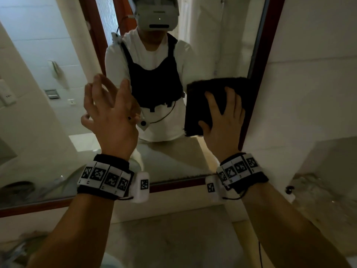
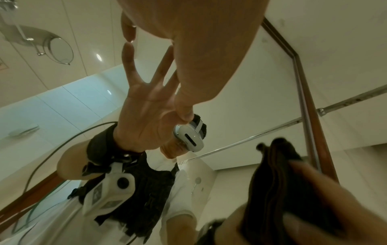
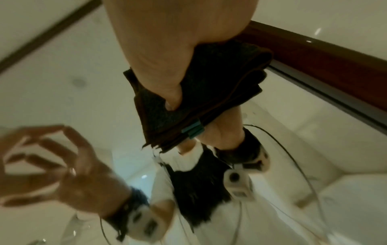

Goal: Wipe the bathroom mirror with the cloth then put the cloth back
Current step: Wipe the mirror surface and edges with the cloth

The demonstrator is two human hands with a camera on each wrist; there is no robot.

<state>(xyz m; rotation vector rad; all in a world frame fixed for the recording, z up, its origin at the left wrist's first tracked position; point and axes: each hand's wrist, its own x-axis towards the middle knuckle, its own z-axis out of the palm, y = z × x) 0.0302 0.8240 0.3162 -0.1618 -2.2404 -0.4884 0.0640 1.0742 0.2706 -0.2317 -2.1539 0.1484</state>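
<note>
Head view. The right hand [image 1: 222, 117] presses a folded dark cloth [image 1: 212, 101] flat against the bathroom mirror [image 1: 58, 55], fingers spread over the pad, close beside the red-brown frame [image 1: 262, 64] on the mirror's right edge. The left hand [image 1: 108, 111] is raised before the glass, fingers spread and holding nothing. Judged from this, the step in hand is the wiping itself. It is done well by keeping the whole palm on the pad so that pressure stays even, running overlapping strokes from the frame inward, and carrying the pad into the lower corner, where the bottom edge of the glass appears speckled. No container or resting place for the cloth shows here.

Left wrist view. The left hand [image 2: 188, 49] has straight fingers, and one fingertip meets its reflection, so it touches the glass lightly. The cloth [image 2: 272, 182] lies low on the right, against the mirror near the frame [image 2: 314, 116]. A round wall-mounted mirror [image 2: 60, 49] appears at upper left.

Right wrist view. The thumb of the right hand [image 3: 159, 58] bears down on the stacked layers of the cloth [image 3: 220, 79], which carries a small teal tag [image 3: 193, 130] at its lower edge. The picture is blurred, so whether the other fingers curl round the far edge cannot be told. The left hand [image 3: 52, 165] is seen with fingers loosely bent. No container is visible in any view.
</note>
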